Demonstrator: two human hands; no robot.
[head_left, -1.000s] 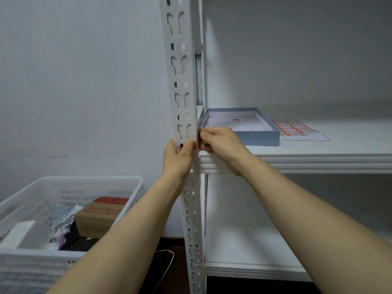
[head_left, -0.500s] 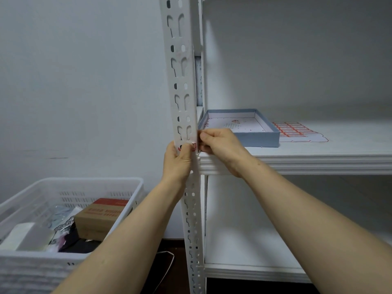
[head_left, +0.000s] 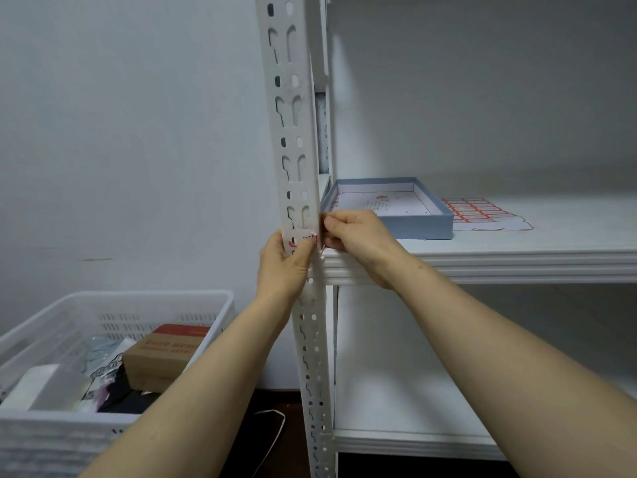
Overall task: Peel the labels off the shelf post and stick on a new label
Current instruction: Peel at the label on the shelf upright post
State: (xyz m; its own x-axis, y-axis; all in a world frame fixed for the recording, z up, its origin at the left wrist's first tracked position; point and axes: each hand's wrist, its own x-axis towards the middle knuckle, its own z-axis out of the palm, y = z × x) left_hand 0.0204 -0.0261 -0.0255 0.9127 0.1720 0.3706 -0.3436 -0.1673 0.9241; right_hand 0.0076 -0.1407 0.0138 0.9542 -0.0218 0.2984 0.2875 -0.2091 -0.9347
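Note:
A white slotted shelf post (head_left: 293,132) runs up the middle of the view. A white label with red print (head_left: 300,239) sits on the post at shelf height, wrapped around its corner. My left hand (head_left: 283,267) grips the post from the left, with the thumb pressing on the label's lower edge. My right hand (head_left: 351,236) is at the post's right edge, fingertips pinched on the label's side there. A sheet of red-bordered labels (head_left: 479,212) lies on the shelf to the right.
A shallow blue-grey box lid (head_left: 418,226) with a printed sheet inside rests on the white shelf (head_left: 517,257) behind my right hand. At the lower left stands a white plastic crate (head_left: 51,439) holding a brown carton (head_left: 162,357) and other items.
Both hands stay at the same spot on the post. My left thumb has shifted down a little, so more of the red-printed label shows.

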